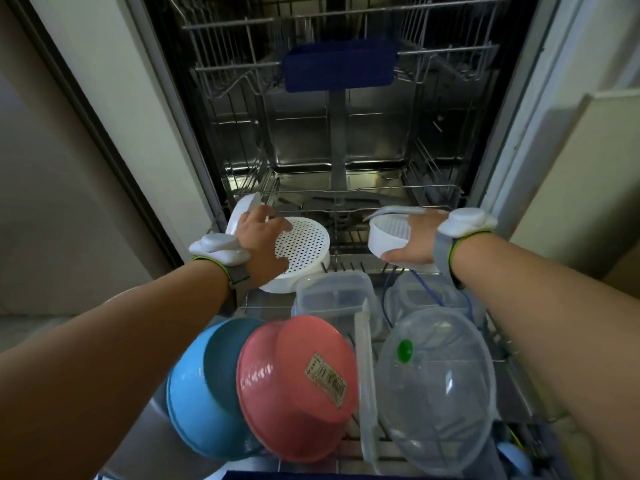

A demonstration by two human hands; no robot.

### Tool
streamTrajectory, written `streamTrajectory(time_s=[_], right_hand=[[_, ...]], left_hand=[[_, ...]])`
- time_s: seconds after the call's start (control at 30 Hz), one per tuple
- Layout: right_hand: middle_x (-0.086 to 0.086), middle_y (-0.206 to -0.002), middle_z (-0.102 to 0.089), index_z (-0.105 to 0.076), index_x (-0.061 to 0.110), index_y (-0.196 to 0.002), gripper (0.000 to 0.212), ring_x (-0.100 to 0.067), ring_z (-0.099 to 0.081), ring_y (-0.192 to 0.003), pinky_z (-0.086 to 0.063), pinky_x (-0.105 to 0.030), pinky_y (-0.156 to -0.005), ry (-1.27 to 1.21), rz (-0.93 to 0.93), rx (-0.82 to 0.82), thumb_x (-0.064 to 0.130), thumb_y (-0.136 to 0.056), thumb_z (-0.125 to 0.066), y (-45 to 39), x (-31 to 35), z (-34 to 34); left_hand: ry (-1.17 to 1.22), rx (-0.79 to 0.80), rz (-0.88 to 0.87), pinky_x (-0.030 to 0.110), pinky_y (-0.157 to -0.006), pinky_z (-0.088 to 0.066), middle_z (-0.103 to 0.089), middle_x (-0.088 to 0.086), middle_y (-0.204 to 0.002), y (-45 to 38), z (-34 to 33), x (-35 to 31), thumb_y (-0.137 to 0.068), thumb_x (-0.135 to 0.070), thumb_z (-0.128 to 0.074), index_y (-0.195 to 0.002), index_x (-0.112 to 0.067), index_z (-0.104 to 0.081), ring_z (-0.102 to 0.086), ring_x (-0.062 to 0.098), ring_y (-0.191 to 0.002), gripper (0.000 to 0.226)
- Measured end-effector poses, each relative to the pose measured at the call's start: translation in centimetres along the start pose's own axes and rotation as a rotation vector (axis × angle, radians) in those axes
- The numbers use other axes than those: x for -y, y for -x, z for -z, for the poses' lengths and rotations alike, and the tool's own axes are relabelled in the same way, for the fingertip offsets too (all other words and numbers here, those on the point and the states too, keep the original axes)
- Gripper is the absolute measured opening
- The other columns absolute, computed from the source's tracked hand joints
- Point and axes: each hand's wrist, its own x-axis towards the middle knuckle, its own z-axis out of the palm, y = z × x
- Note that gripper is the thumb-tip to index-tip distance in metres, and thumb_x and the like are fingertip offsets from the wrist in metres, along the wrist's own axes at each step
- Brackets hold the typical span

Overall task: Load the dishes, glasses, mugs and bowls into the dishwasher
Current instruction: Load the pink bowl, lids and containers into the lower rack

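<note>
Left hand [259,237] grips large strainer [304,251]; right hand [415,244] grips small strainer [388,237].

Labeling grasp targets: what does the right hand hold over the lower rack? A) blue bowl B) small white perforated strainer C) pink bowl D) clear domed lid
B: the right hand has its grip around the small white perforated strainer at the back of the lower rack; the pink bowl, clear domed lid and blue bowl sit untouched nearer the camera.
</note>
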Motion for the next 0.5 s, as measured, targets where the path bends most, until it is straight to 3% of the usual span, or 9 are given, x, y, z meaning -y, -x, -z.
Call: streamTrajectory(time_s=[0.1, 0.17, 0.33, 0.5], right_hand=[[-0.015, -0.155, -0.02, -0.018, 0.011, -0.152, 0.109, -0.032, -0.024, -0.141, -0.028, -0.034, -0.109, -0.235, -0.15, 0.14, 0.074, -0.074, -0.06, 0.0, -0.7, -1.4], [-0.014, -0.158, -0.016, -0.017, 0.012, -0.153, 0.107, -0.032, -0.019, -0.144, -0.023, -0.036, -0.113, -0.318, -0.165, 0.107, 0.075, -0.076, -0.055, -0.2, -0.9, -1.5], [-0.011, -0.152, -0.036, -0.039, 0.011, -0.145, 0.082, -0.029, -0.035, -0.139, -0.026, -0.033, -0.111, -0.313, -0.099, 0.015, 0.069, -0.088, -0.044, 0.0, -0.8, -1.3], [-0.006, -0.139, -0.053, -0.054, 0.016, -0.137, 0.076, -0.027, -0.052, -0.122, -0.039, -0.028, -0.09, -0.37, -0.14, -0.137, 0.072, -0.087, -0.042, 0.6, -2.1, 0.0]], left_hand=[[-0.016, 0.079, 0.002, 0.042, -0.108, -0.035, -0.032, 0.004, -0.146, -0.7, -1.1, -1.2, -0.081, -0.031, -0.07, -0.133, -0.031, -0.05, -0.031, 0.029, -0.133, 0.055], [-0.07, 0.146, -0.013, 0.046, -0.11, -0.033, -0.03, 0.003, -0.15, -1.2, -1.7, -2.1, -0.081, -0.037, -0.068, -0.135, -0.034, -0.047, -0.03, 0.03, -0.136, 0.058], [-0.095, 0.194, -0.007, 0.045, -0.112, -0.029, -0.031, 0.004, -0.148, -1.5, -2.9, -3.7, -0.083, -0.038, -0.065, -0.136, -0.032, -0.047, -0.029, 0.029, -0.136, 0.056], [-0.077, 0.203, 0.007, 0.045, -0.112, -0.029, -0.033, 0.003, -0.147, -1.2, -3.0, -3.3, -0.082, -0.038, -0.066, -0.133, -0.032, -0.049, -0.03, 0.027, -0.135, 0.054]])
